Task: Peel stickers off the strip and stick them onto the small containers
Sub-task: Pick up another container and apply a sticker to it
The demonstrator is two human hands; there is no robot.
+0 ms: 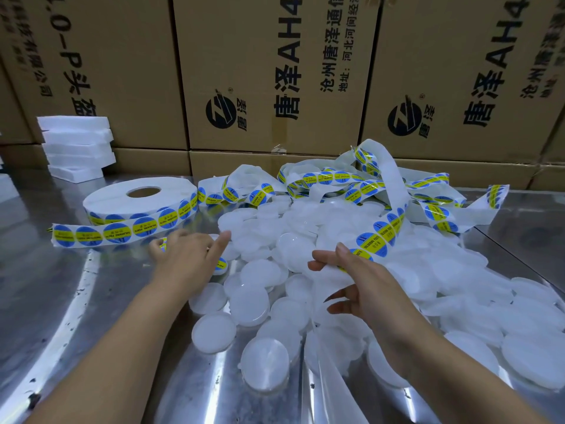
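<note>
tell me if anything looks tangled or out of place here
The sticker strip is the odd thing: off the roll it runs in twisted, overlapping loops across the back of the heaped small containers, a stretch pinched in the right hand.

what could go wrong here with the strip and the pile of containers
The sticker strip pinched by the right hand runs back into a tangled heap; pulling may snag or tear it. The labelled container beside the left hand could get lost among the loose unlabelled containers.
</note>
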